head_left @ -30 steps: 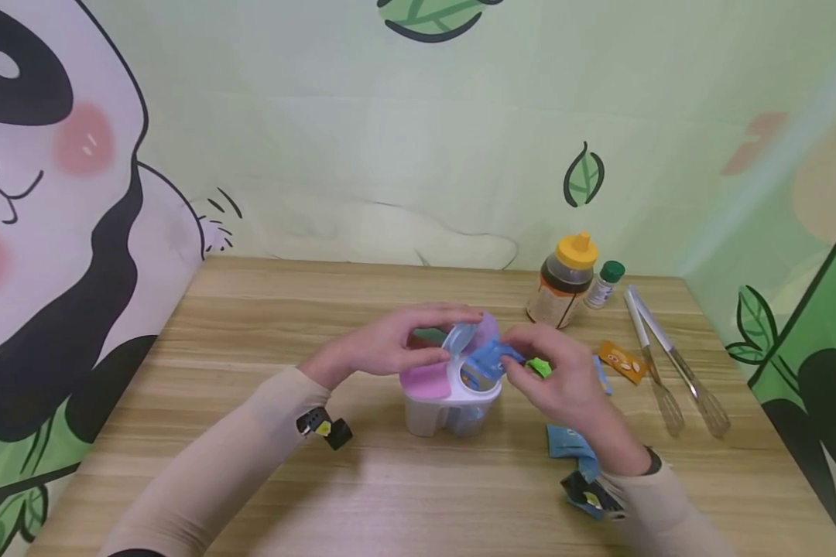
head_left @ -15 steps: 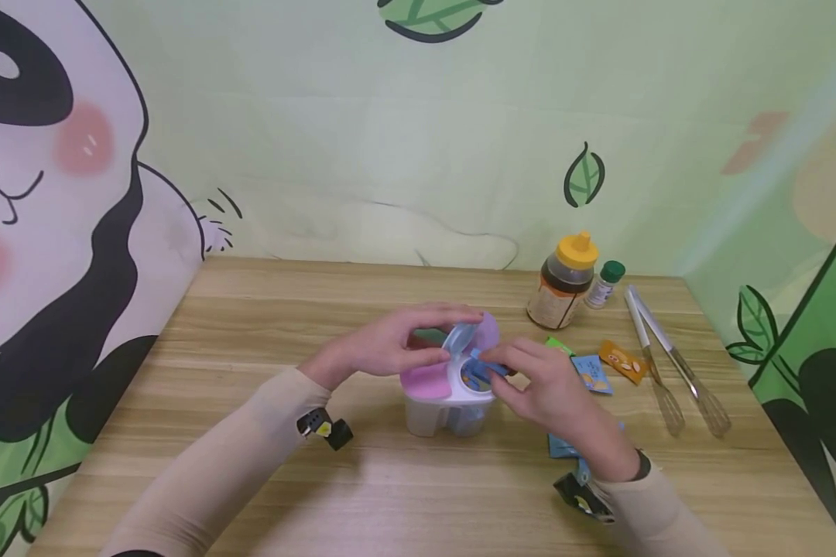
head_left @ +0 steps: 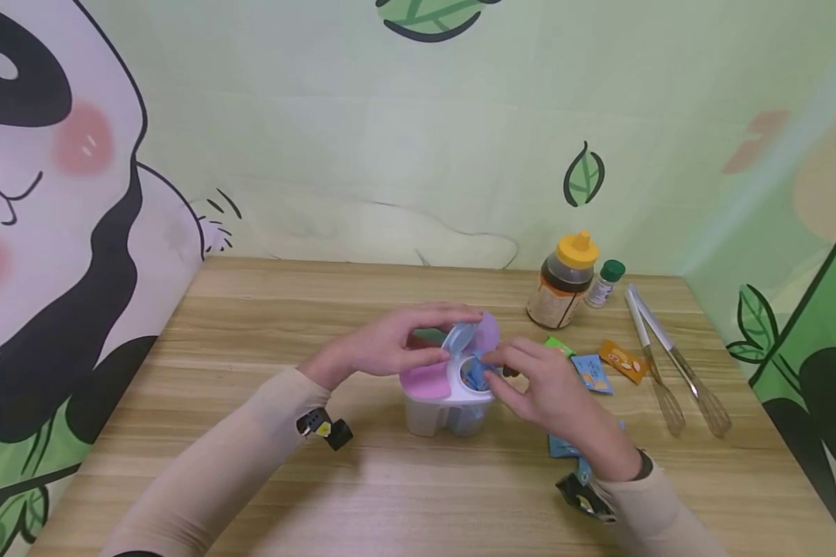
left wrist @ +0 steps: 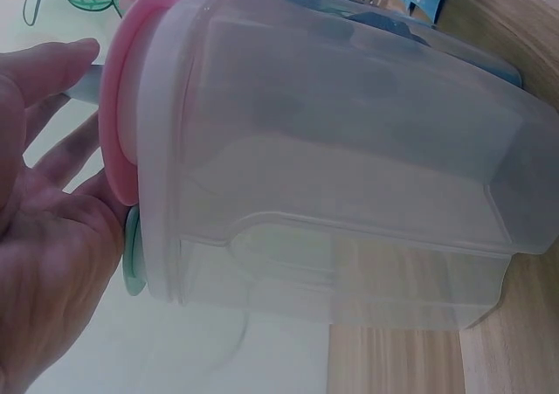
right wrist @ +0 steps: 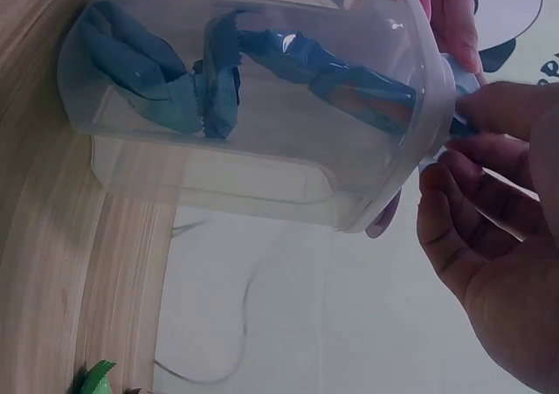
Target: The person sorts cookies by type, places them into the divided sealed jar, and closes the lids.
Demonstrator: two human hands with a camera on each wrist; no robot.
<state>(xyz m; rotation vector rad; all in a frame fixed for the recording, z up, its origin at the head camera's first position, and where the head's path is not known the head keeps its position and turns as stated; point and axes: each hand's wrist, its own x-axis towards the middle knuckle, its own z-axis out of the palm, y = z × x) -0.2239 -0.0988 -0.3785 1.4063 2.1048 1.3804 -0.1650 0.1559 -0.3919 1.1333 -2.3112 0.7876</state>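
The right hand (head_left: 539,379) is the nearer one to the upper packet (right wrist: 367,93), pinching its top end between thumb and fingers at the rim of the box's round opening; the packet lies to the left of those fingertips and downward from them, its long axis running roughly along the height of the box (head_left: 425,418), most of its length inside the compartment; below it in the same compartment, farther from the hand, sits a folded lower packet (right wrist: 144,66), the two seeming to touch.

The left hand (head_left: 397,340) is across the opening from the right; its fingers reach out long, thumb and fingers apart, touching the raised blue lid (head_left: 461,338) at the opening's edge; how firmly they press, I cannot tell.

The box stands upright on the bench (head_left: 272,309) between the hands; beyond the right hand, to its right, lie a blue packet (head_left: 592,375), an orange packet (head_left: 623,361) and whisks (head_left: 653,321); behind it stands a bottle (head_left: 557,302); the line of entry runs down from the right fingertips.
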